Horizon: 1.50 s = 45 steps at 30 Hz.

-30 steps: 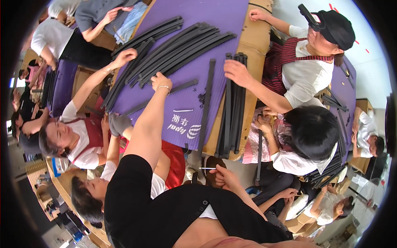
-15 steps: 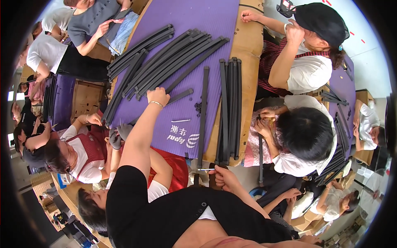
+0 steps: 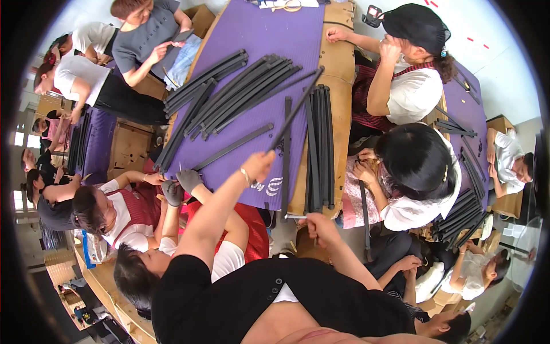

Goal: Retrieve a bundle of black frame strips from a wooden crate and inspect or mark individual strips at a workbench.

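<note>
My left hand [image 3: 258, 166] is closed round the near end of a long black strip [image 3: 295, 114]. The strip slants up and to the right over the purple mat [image 3: 275, 34]. My right hand [image 3: 322, 228], near the table's front edge, is closed on a thin pale stick-like tool [image 3: 295, 217] that points left. A pile of black strips [image 3: 246, 92] lies on the mat beyond my left hand. One single strip [image 3: 235, 147] lies apart just above my left wrist, and another [image 3: 286, 160] stands lengthwise right of that hand.
A bundle of black strips [image 3: 322, 149] lies on the cardboard [image 3: 338, 63] at the mat's right. Co-workers sit close on both sides. One gloved hand [image 3: 189, 179] works left of my left forearm. A person in a black cap [image 3: 415, 28] leans at the far right.
My left hand has taken hold of a strip from the pile and drawn it toward me and to the right. My right hand has moved slightly right, still with the tool.
</note>
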{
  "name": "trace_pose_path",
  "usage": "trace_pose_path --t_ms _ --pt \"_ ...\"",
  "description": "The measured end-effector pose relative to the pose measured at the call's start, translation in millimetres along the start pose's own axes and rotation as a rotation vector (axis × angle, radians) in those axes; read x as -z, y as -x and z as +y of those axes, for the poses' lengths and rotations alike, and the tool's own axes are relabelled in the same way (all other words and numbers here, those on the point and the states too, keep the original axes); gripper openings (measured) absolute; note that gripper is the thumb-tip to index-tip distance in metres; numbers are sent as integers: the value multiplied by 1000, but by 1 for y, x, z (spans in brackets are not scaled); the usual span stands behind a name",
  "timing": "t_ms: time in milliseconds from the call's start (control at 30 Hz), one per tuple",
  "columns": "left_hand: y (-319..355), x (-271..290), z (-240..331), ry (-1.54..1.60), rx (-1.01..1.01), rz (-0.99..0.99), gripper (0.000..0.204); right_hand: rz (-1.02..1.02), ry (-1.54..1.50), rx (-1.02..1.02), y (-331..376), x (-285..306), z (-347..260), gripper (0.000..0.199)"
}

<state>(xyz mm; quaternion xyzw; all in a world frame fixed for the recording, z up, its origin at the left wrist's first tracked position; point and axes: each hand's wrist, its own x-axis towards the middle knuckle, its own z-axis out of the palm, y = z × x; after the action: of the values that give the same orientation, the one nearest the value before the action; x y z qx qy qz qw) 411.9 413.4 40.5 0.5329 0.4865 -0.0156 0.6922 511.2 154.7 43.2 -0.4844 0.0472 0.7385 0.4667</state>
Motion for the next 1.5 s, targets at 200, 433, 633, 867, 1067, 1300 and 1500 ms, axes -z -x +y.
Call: trace_pose_path --t_ms 200,433,633,867,1067,1300,1500 --pt "119 -12 -65 328 43 -470 42 323 339 608 5 0 -32 24" --pt "226 -26 -130 501 -200 -812 44 -35 225 895 70 -90 -62 33" --pt "332 -40 -194 170 -227 -509 31 -304 -128 1213 145 -145 -56 32" --pt "406 -61 -193 169 -626 -421 41 -587 -100 1111 191 -183 35 15" --pt "455 -70 -162 424 -771 -553 47 -695 332 1031 226 -218 106 24" --pt "499 -68 -177 522 -906 -350 34 -214 667 1476 272 -214 117 23" --pt "510 -63 -191 541 -911 -278 39 -257 815 1627 299 -235 143 16"
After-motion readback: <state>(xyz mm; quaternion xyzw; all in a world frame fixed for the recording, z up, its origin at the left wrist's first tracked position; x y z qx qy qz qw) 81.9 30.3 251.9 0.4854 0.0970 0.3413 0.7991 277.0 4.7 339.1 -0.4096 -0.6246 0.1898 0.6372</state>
